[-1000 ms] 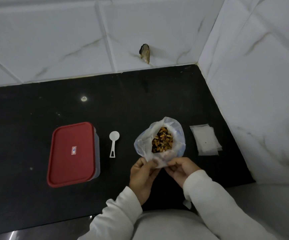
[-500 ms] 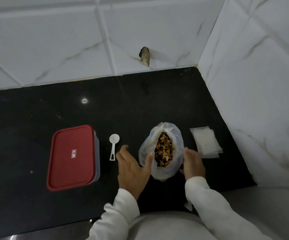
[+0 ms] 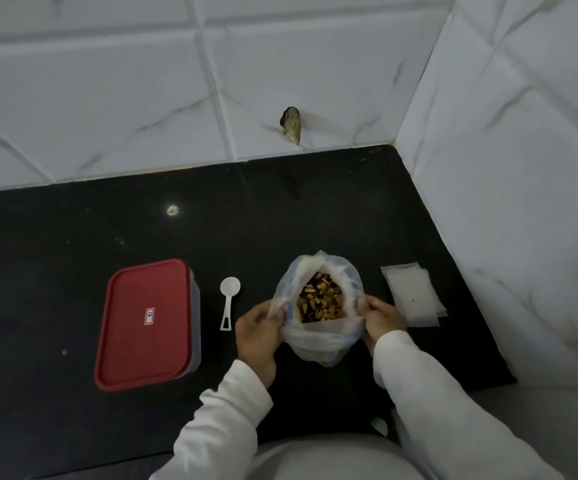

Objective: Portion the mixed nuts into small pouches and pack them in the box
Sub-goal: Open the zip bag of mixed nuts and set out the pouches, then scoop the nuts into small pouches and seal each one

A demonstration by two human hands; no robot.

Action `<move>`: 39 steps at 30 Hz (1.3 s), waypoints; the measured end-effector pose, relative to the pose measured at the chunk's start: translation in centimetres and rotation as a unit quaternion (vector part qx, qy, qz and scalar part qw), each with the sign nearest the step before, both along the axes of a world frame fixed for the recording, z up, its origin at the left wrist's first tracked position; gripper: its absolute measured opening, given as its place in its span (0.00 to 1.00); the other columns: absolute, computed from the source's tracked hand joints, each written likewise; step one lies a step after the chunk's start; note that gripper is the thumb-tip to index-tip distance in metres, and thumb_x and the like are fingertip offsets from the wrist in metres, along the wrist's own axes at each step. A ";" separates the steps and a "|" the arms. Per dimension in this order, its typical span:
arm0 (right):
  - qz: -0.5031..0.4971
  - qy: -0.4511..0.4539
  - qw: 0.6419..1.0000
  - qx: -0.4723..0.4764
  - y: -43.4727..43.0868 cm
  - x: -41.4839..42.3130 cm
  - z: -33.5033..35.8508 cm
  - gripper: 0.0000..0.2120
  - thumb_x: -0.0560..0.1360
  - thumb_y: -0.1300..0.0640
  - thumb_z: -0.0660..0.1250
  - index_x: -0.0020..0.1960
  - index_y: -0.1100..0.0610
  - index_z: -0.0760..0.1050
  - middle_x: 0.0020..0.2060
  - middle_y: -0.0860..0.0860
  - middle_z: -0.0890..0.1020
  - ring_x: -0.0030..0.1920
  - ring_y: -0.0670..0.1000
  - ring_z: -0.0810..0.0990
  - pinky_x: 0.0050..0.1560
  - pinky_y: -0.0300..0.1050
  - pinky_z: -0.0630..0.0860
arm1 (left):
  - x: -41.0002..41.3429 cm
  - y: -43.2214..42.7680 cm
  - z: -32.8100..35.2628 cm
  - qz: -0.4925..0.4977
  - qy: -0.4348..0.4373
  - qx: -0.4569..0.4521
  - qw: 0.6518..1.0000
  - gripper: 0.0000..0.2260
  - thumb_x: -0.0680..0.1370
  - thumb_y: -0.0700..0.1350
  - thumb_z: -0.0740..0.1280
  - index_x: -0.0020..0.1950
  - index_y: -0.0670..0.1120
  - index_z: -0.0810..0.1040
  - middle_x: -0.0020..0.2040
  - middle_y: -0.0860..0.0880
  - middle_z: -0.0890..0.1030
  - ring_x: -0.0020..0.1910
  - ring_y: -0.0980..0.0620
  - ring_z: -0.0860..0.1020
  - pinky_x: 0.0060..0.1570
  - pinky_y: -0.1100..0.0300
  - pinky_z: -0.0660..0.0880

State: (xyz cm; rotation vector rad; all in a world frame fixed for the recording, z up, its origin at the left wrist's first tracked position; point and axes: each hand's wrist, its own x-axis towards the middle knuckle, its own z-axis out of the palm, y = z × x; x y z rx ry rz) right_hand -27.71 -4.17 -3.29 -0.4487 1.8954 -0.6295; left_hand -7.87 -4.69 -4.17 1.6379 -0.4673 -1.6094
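Mixed nuts [image 3: 321, 301] fill the bag [image 3: 318, 341] whose rim both hands, left [image 3: 258, 332] and right [image 3: 381, 318], grip.

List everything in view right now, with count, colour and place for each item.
box: one, clear with red lid on, left side of the counter
scoop: one, white, between the box and the bag
plastic bag: one, translucent white, centre, mouth open
mixed nuts: many, brown and tan, inside the bag
pouches: small flat stack, count unclear, clear white, right of the bag
countertop: one, black, under everything
wall tiles: several, white marbled, behind and to the right
chipped spot: one, dark, on the back wall above the bag
sleeves: two, white, bottom of the view
left hand: holds the bag's left rim
right hand: holds the bag's right rim
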 end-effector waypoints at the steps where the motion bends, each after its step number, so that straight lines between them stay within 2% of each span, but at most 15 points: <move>1: 0.015 -0.008 1.000 0.017 -0.1 -0.1 -0.5 0.11 0.81 0.50 0.60 0.45 0.49 0.79 0.50 0.54 0.81 0.54 0.55 0.79 0.61 0.53 0.74 | 0.0 0.2 -0.2 0.052 0.118 0.053 0.990 0.07 0.81 0.35 0.65 0.55 0.38 0.82 0.49 0.41 0.85 0.50 0.44 0.82 0.57 0.47 0.79; 3: 0.054 -0.010 0.997 0.046 -0.6 -0.2 -1.5 0.13 0.82 0.48 0.56 0.51 0.49 0.78 0.52 0.55 0.79 0.56 0.57 0.78 0.62 0.52 0.73 | -0.2 0.6 -0.7 0.104 0.250 0.107 0.957 0.08 0.81 0.33 0.61 0.54 0.38 0.80 0.49 0.40 0.83 0.49 0.44 0.81 0.55 0.49 0.78; 5: 0.059 -0.015 0.996 0.067 -1.3 0.5 -1.3 0.15 0.82 0.48 0.55 0.61 0.51 0.77 0.57 0.56 0.79 0.58 0.57 0.77 0.62 0.51 0.73 | -0.5 0.9 -1.2 0.106 0.262 0.118 0.952 0.08 0.81 0.33 0.61 0.56 0.39 0.78 0.50 0.40 0.83 0.48 0.44 0.81 0.53 0.49 0.78; 8: 0.050 0.030 0.998 0.014 -1.3 1.0 -0.8 0.13 0.81 0.49 0.59 0.61 0.51 0.76 0.54 0.51 0.78 0.53 0.51 0.75 0.53 0.45 0.70 | -0.2 0.8 -0.7 -0.008 0.052 0.095 0.994 0.08 0.81 0.39 0.66 0.60 0.41 0.78 0.52 0.43 0.82 0.50 0.46 0.81 0.50 0.50 0.79; 10: 0.060 0.063 0.995 -0.040 -0.4 0.7 -0.6 0.08 0.79 0.48 0.63 0.56 0.48 0.76 0.51 0.47 0.78 0.51 0.48 0.74 0.51 0.44 0.68 | 0.8 0.9 0.0 -0.106 -0.130 0.021 0.986 0.10 0.80 0.47 0.69 0.61 0.48 0.78 0.54 0.48 0.82 0.52 0.51 0.81 0.52 0.54 0.80; 11: 0.068 0.074 0.993 -0.059 0.0 0.6 -0.4 0.07 0.78 0.48 0.65 0.55 0.47 0.75 0.51 0.46 0.78 0.51 0.47 0.74 0.51 0.43 0.69 | 1.3 0.9 0.3 -0.132 -0.170 -0.023 0.976 0.09 0.80 0.50 0.69 0.59 0.49 0.78 0.53 0.51 0.82 0.52 0.53 0.81 0.51 0.57 0.79; 14: 0.088 0.083 0.989 -0.082 -0.1 0.4 0.1 0.08 0.78 0.52 0.65 0.57 0.46 0.76 0.53 0.45 0.79 0.54 0.47 0.75 0.53 0.43 0.70 | 1.6 0.7 0.5 -0.173 -0.160 -0.046 0.971 0.09 0.81 0.54 0.66 0.52 0.50 0.83 0.48 0.49 0.85 0.49 0.51 0.83 0.53 0.50 0.81; 19: 0.070 0.084 0.987 -0.117 -1.3 0.5 0.9 0.07 0.78 0.52 0.64 0.55 0.43 0.76 0.54 0.45 0.80 0.56 0.48 0.76 0.58 0.47 0.74 | -0.3 1.7 -1.2 -0.142 -0.121 -0.037 0.982 0.10 0.83 0.48 0.65 0.47 0.48 0.85 0.46 0.44 0.86 0.50 0.42 0.84 0.57 0.37 0.79; 23: 0.103 0.120 0.982 -0.105 -0.4 0.0 0.5 0.08 0.79 0.49 0.64 0.57 0.47 0.76 0.54 0.44 0.79 0.54 0.45 0.75 0.53 0.41 0.70 | -0.4 2.6 -1.2 -0.111 -0.060 -0.005 0.992 0.12 0.79 0.51 0.71 0.58 0.46 0.81 0.52 0.44 0.85 0.54 0.44 0.84 0.60 0.39 0.79; 26: 0.033 0.134 0.978 -0.156 1.0 -1.7 1.4 0.06 0.77 0.50 0.67 0.53 0.48 0.78 0.49 0.43 0.80 0.50 0.43 0.77 0.51 0.38 0.71 | -0.3 2.9 1.6 -0.114 -0.200 -0.072 0.971 0.26 0.74 0.60 0.73 0.68 0.51 0.74 0.64 0.52 0.78 0.61 0.52 0.78 0.63 0.49 0.77; 29: 0.008 0.213 0.953 -0.214 2.2 -5.0 1.8 0.05 0.77 0.55 0.68 0.52 0.52 0.80 0.47 0.47 0.81 0.47 0.46 0.79 0.44 0.30 0.70 | -2.5 2.7 5.1 -0.069 -0.327 -0.240 0.911 0.13 0.78 0.55 0.70 0.60 0.53 0.76 0.59 0.55 0.75 0.57 0.56 0.77 0.56 0.57 0.76; 31: 0.014 0.265 0.936 -0.230 2.6 -7.7 1.4 0.07 0.76 0.58 0.68 0.54 0.55 0.80 0.49 0.51 0.82 0.46 0.49 0.80 0.41 0.29 0.71 | -5.6 2.3 6.4 -0.108 -0.280 -0.302 0.905 0.06 0.80 0.47 0.69 0.56 0.51 0.78 0.53 0.53 0.79 0.51 0.59 0.79 0.50 0.60 0.78; 33: 0.043 0.324 0.920 -0.218 2.7 -10.1 0.5 0.09 0.75 0.59 0.69 0.55 0.58 0.79 0.50 0.54 0.81 0.49 0.54 0.80 0.46 0.39 0.74 | -9.5 2.0 6.7 -0.185 -0.192 -0.290 0.919 0.05 0.81 0.43 0.67 0.57 0.47 0.79 0.51 0.53 0.81 0.50 0.61 0.80 0.49 0.65 0.78; 36: 0.100 0.368 0.911 -0.155 2.3 -12.2 -0.8 0.16 0.73 0.57 0.71 0.60 0.60 0.77 0.54 0.58 0.79 0.55 0.59 0.77 0.55 0.52 0.75 | -14.9 1.7 5.4 -0.294 -0.112 -0.200 0.928 0.11 0.83 0.44 0.65 0.64 0.48 0.77 0.58 0.53 0.81 0.56 0.60 0.79 0.50 0.70 0.76; 39: 0.125 0.332 0.931 -0.085 1.9 -12.6 -1.7 0.24 0.72 0.52 0.73 0.66 0.57 0.73 0.61 0.58 0.76 0.61 0.59 0.73 0.60 0.54 0.73 | -18.0 1.2 3.7 -0.334 -0.132 -0.117 0.926 0.16 0.83 0.45 0.63 0.72 0.48 0.72 0.68 0.50 0.76 0.65 0.53 0.75 0.59 0.64 0.71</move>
